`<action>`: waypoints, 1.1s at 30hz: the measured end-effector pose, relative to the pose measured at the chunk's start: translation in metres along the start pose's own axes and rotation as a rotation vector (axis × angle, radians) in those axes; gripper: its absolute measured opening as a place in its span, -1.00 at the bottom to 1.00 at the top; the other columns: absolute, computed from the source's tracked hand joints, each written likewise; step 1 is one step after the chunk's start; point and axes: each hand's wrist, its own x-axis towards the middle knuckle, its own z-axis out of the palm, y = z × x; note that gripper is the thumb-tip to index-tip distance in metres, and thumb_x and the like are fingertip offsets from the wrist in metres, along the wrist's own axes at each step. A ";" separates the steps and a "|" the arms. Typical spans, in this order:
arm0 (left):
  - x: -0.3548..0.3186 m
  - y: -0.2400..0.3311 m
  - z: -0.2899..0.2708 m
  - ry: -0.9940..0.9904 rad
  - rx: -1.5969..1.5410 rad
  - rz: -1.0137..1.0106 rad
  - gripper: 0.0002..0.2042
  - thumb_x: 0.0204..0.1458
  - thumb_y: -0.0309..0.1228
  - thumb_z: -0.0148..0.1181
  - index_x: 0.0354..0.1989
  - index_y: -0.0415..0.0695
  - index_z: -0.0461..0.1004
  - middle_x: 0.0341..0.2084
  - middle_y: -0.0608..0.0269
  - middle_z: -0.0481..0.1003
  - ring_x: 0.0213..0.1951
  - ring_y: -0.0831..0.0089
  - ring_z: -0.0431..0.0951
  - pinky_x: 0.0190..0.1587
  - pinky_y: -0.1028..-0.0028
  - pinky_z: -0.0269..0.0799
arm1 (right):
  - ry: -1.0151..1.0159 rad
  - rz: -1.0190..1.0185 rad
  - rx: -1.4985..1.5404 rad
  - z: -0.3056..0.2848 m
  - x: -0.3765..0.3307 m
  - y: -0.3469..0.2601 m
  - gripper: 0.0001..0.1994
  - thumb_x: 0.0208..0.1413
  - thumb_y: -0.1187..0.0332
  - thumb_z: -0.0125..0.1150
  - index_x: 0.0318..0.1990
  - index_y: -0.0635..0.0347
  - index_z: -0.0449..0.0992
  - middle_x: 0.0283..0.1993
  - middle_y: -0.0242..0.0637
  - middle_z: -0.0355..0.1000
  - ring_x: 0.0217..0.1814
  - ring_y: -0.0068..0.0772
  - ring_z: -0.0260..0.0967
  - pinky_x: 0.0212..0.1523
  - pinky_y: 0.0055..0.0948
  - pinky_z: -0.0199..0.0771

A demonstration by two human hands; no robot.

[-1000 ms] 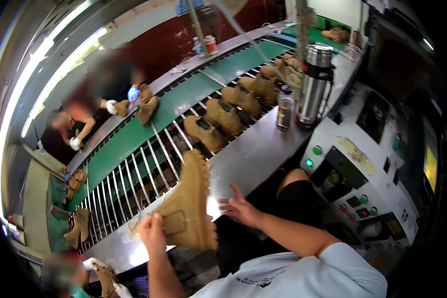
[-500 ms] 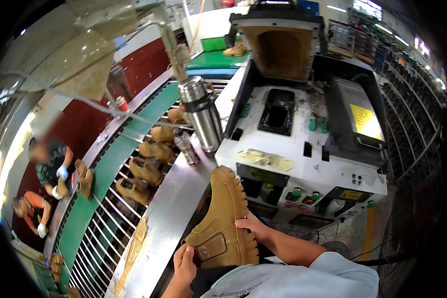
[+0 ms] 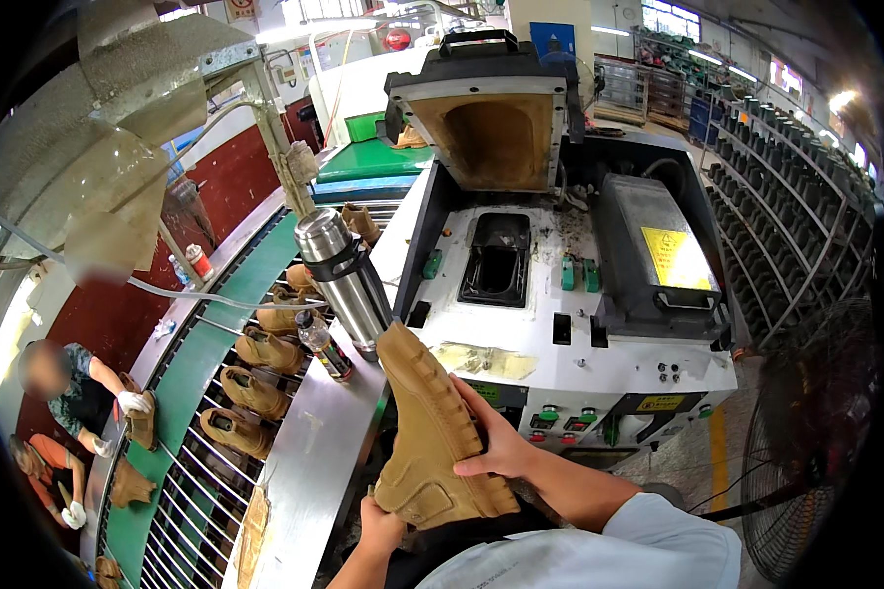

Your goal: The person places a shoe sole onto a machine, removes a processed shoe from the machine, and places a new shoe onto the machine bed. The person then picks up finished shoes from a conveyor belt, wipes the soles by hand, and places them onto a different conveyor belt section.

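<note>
A tan boot (image 3: 417, 417) is held in front of my body, toe pointing up and its thick lugged sole facing right. My left hand (image 3: 381, 525) is closed on the boot's top edge at the lower left. Against the sole and heel side, my right hand (image 3: 496, 442) grips it with the thumb toward the viewer and the fingers behind, partly hidden. Just past the toe stands a white and black machine (image 3: 481, 344) with its padded lid (image 3: 496, 133) raised over a dark boot-sized cavity (image 3: 498, 260).
Left of the boot runs a steel ledge (image 3: 314, 432) carrying a thermos (image 3: 349, 285) and a plastic bottle (image 3: 326, 346). Several tan boots (image 3: 253, 391) sit on rollers beside a green belt (image 3: 179, 378). Two co-workers handle footwear beyond. A fan (image 3: 791, 461) and a rack (image 3: 786, 231) stand right.
My view has shifted, so the machine sits further left. The boot has turned slightly, and my right hand's fingers reach higher along the sole. A far co-worker now grips a boot beside the belt.
</note>
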 end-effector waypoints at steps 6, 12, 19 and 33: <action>0.038 -0.001 0.031 -0.082 -0.336 -0.011 -0.55 0.09 -0.57 0.07 0.20 -0.26 0.23 0.14 0.10 0.33 0.14 0.33 0.37 0.17 0.35 0.29 | 0.040 -0.040 -0.204 -0.007 0.030 -0.021 0.17 -0.32 0.24 0.56 0.43 0.16 -0.20 0.40 -0.10 -0.03 0.41 -0.28 -0.02 0.37 -0.30 -0.04; 0.086 0.017 0.014 -0.015 0.117 0.025 -0.72 0.27 -0.31 -0.07 -0.02 -0.26 0.40 -0.17 0.22 0.49 -0.18 0.51 0.48 -0.08 0.48 0.39 | 0.277 0.001 -0.133 -0.044 0.083 -0.032 0.13 -0.37 0.37 0.55 0.40 0.16 -0.11 0.26 -0.04 0.15 0.27 -0.25 0.16 0.17 -0.33 0.30; 0.064 -0.085 -0.139 0.697 0.216 -0.009 -0.69 0.18 -0.32 0.03 -0.56 -0.27 0.39 -0.64 0.31 0.39 -0.53 0.58 0.34 -0.44 0.54 0.29 | 0.655 0.103 -0.886 -0.157 0.224 -0.076 0.11 -0.40 0.00 0.46 0.36 0.26 0.03 0.26 0.06 0.23 0.24 -0.07 0.27 0.23 -0.36 0.23; -0.036 -0.115 -0.242 0.882 1.014 -0.472 -0.58 0.12 -0.11 -0.05 -0.42 -0.23 0.58 -0.53 -0.05 0.55 -0.46 0.08 0.55 -0.34 0.18 0.42 | 0.740 0.855 -1.289 -0.255 0.335 -0.014 -0.10 -0.45 -0.10 0.40 0.11 0.32 0.41 0.16 0.03 0.36 0.16 -0.16 0.37 0.10 -0.38 0.38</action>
